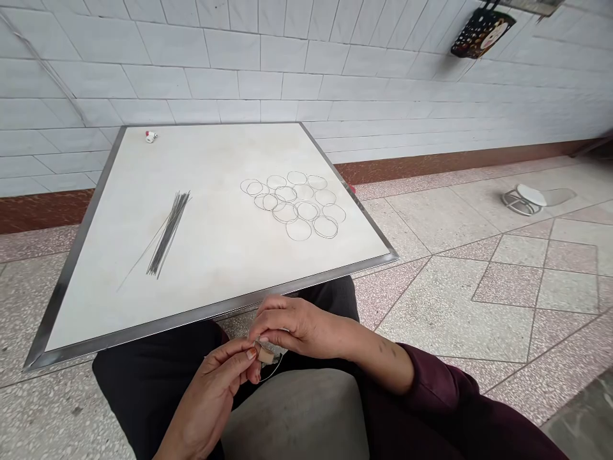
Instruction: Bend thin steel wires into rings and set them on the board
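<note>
Above my lap, just off the table's near edge, my two hands meet. My left hand (223,377) pinches a thin wire (278,367) between thumb and forefinger, beside a small tan block (266,356). My right hand (294,326) is closed over the same wire from above, fingertips close to the left ones. Part of the wire bends in a curve below the block. Which fingers support the block is hidden. On the table lie a bundle of straight wires (168,236), left of centre, and several thin wire rings (286,212) overlapping on the right.
The white table (215,255) has a metal rim and stands against a tiled wall. A small red-and-white object (151,137) sits in its far left corner. A stool (524,199) is on the floor at right; a dark patterned bag (481,32) hangs on the wall.
</note>
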{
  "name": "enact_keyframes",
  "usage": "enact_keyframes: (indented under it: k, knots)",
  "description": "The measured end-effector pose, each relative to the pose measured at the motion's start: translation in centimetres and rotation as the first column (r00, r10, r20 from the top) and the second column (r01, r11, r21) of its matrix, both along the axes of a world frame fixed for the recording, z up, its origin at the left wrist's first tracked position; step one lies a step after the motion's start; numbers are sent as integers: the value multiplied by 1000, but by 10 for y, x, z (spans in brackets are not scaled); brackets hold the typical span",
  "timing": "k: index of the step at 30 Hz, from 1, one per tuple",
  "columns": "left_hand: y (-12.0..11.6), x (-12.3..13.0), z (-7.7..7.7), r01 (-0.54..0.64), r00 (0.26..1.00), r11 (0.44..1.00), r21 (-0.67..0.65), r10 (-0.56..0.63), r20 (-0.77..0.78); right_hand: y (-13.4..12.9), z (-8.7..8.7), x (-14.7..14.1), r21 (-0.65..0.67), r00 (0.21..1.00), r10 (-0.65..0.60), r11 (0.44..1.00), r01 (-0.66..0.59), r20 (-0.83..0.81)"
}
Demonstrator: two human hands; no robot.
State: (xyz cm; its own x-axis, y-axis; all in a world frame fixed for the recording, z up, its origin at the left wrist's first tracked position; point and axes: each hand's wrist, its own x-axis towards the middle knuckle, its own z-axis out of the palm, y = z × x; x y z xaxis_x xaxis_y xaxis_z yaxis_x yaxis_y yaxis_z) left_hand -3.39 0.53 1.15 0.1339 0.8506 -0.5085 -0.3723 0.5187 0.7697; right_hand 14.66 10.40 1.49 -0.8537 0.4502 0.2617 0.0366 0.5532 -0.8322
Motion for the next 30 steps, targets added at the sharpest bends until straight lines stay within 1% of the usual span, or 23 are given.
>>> enact_keyframes:
  k: [3,9,14,16,21,24,30]
  knots:
    - [-1,0,-1,16,1000,1000,-5,-16,1,0,1,-1,20,1000,5,1000,-5,8]
    - [-1,1,0,-31,997,999,-10,31,75,2,-2,-1,39,1000,-12,999,12,0]
    - [1,2,0,-39,995,998,-50,44,88,4,-3,-1,55,1000,-5,998,5,9]
    - [1,3,0,-49,992,996,-75,57,110,4,-2,0,46,1000,-2,999,2,10]
    - [1,4,-3,-63,964,985,-162,102,247,6,-1,2,19,1000,14,1000,-14,-15]
    - [3,6,-3,-73,955,983,-170,118,271,7,-4,4,21,999,22,1000,-21,-35]
    - [4,9,-1,-85,942,982,-169,134,308,8,-9,7,-23,999,34,999,-34,-33]
